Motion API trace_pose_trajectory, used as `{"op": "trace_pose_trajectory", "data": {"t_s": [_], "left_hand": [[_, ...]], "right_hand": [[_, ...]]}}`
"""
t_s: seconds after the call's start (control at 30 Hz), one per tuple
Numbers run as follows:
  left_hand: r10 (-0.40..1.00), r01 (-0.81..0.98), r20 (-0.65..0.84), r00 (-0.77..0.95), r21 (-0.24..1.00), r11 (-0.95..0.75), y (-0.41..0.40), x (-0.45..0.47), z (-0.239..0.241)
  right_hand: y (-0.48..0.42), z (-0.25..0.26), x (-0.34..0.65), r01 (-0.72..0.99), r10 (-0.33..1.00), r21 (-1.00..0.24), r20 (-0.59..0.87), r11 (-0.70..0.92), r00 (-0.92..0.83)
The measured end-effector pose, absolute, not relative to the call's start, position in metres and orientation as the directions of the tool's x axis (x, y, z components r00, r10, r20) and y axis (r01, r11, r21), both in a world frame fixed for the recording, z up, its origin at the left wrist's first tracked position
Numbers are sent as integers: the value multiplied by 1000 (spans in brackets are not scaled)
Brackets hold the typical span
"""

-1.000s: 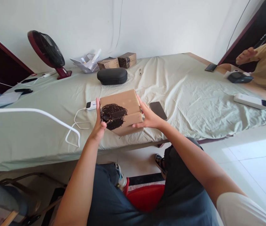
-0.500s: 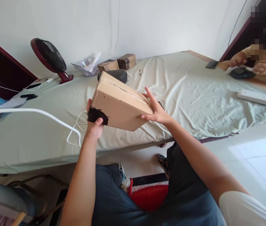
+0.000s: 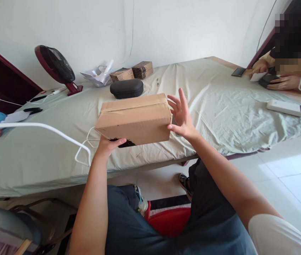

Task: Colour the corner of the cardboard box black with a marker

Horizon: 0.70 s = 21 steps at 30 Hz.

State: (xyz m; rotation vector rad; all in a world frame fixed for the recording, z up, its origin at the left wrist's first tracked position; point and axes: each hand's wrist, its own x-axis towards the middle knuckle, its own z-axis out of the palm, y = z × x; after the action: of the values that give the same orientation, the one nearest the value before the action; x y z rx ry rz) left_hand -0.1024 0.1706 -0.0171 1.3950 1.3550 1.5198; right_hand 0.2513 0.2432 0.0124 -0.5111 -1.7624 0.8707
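Observation:
A brown cardboard box with a black scribbled patch low on its near side is held above the table's front edge. My left hand grips its lower left corner, thumb on the near side and the other fingers hidden beneath or behind. At the box's right end is my right hand, fingers spread; its thumb tip is at the near right edge, and whether it presses there I cannot tell. A seam runs along the box's top. Just behind the box, a black zip case lies on the cloth.
A pale green cloth covers the table. Toward the wall are a dark red fan, a plastic basket and two small cartons. A white cable crosses at left; a white power strip lies right. People sit at both ends.
The box has turned and levelled, its right end coming up and its top seam now nearly horizontal. My right hand's fingers have come off the top and spread beside the end.

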Motion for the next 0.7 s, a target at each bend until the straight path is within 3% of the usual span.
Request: {"op": "trace_pose_trajectory", "data": {"t_s": [0.1,0.2,0.43,0.6,0.7], "left_hand": [[882,85,327,-339,945,-317,177,-100,-21],[875,74,312,-370,949,-307,179,-97,-26],[960,261,243,-138,944,-202,168,-92,-32],[835,358,542,-97,802,-479,170,-92,-25],[766,410,643,-16,703,-581,170,-99,-18]], "right_hand": [[245,9,254,-92,682,-799,561,594,-469],[242,4,255,9,658,-795,495,606,-567],[237,0,263,147,652,-717,503,681,-568],[233,-1,269,167,600,-620,601,767,-528],[231,-1,269,170,530,-528,668,832,-522]]}}
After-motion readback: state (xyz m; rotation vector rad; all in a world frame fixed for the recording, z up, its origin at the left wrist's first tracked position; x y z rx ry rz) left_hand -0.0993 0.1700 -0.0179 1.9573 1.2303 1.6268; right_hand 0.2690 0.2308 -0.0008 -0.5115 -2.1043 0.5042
